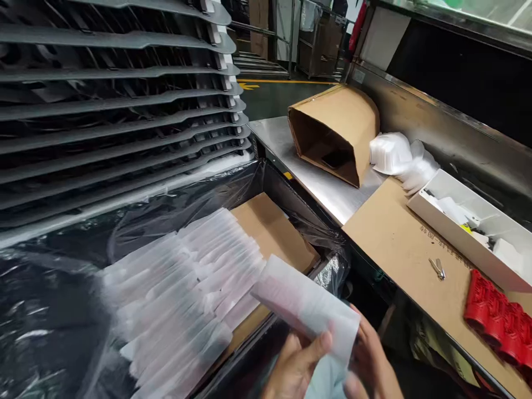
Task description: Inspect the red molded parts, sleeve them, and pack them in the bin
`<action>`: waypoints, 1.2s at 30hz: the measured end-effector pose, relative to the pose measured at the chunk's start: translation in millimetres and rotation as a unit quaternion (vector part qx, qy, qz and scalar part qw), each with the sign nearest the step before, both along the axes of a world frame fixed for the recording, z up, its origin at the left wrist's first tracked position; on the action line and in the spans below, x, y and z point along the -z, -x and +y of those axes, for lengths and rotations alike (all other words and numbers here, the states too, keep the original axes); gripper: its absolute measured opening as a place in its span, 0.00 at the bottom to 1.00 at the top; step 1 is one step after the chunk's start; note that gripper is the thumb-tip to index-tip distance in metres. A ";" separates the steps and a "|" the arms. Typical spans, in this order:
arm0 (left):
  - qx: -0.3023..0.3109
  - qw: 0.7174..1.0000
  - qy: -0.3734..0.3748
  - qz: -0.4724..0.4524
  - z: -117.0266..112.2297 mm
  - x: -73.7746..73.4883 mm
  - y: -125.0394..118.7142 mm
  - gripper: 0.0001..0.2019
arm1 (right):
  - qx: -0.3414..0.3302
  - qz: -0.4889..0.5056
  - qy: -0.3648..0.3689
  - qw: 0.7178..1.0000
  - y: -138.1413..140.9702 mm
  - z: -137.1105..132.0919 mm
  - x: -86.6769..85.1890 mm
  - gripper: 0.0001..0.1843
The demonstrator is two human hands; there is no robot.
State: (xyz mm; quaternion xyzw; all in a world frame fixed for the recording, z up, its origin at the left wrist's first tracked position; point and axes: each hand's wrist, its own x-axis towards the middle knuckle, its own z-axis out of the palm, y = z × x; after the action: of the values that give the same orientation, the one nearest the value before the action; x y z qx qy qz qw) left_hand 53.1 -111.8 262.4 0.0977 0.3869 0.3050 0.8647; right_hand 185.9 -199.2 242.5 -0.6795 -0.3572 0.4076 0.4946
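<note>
A flat white foam-wrapped packet [305, 305] is held up between my hands, with a faint reddish tint showing through the wrap. My left hand [293, 363] grips its near edge, the thumb lying across the front. Around the right end of the packet closes my right hand [374, 354], its fingertips partly hidden behind it. To the left, rows of similar white wrapped packets [166, 305] lie in a bin lined with black plastic [45, 310]. What is inside the wraps cannot be made out.
Cardboard [270, 227] lies in the bin beside the packets. Stacked grey trays [124, 94] rise behind it. On the right-hand bench are an open cardboard box [332, 122], white foam sleeves [394, 152], a white parts tray [465, 233], nail clippers [437, 269] and red parts [494, 316].
</note>
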 end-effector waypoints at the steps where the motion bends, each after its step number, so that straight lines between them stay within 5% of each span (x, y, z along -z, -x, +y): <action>1: 0.000 1.000 -0.026 0.014 3.5 3.0 -0.4 0.38 | -0.023 0.031 0.005 0.999 8.6 20.5 -0.9 0.40; 5: -0.002 0.988 -0.125 0.093 26.7 15.5 8.1 0.41 | -0.121 0.117 0.079 0.983 17.2 85.7 -8.2 0.29; 11: 0.051 0.975 -0.177 0.128 64.1 54.5 58.9 0.41 | -0.212 0.165 0.118 0.956 38.9 154.4 -5.4 0.30; 14: 0.130 0.955 -0.206 0.167 72.1 90.2 96.2 0.40 | -0.271 0.141 0.151 0.940 51.5 190.3 16.2 0.27; 18: 0.264 0.896 -0.232 0.271 70.2 136.3 158.2 0.37 | -0.362 0.041 0.207 0.908 51.2 230.0 58.8 0.13; 23: 0.335 0.832 -0.267 0.354 60.4 173.9 211.0 0.31 | -0.429 -0.133 0.275 0.850 49.1 253.6 109.2 0.09; 29: 0.361 0.736 -0.343 0.458 62.8 181.2 204.5 0.09 | -0.498 -0.205 0.318 0.781 34.9 262.9 127.9 0.09; 33: 0.312 0.674 -0.421 0.521 64.0 174.4 182.6 0.20 | -0.529 -0.199 0.344 0.749 22.7 258.3 125.6 0.09; 36: 0.336 0.642 -0.475 0.500 60.3 186.1 164.1 0.30 | -0.536 -0.210 0.365 0.732 28.7 249.7 131.0 0.09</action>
State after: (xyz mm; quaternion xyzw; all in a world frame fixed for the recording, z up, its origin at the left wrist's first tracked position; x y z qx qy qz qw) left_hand -111.0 -51.5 76.3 0.7556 0.5029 0.0405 0.4177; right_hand 157.2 50.6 111.5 -0.5721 -0.5802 0.5512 -0.1795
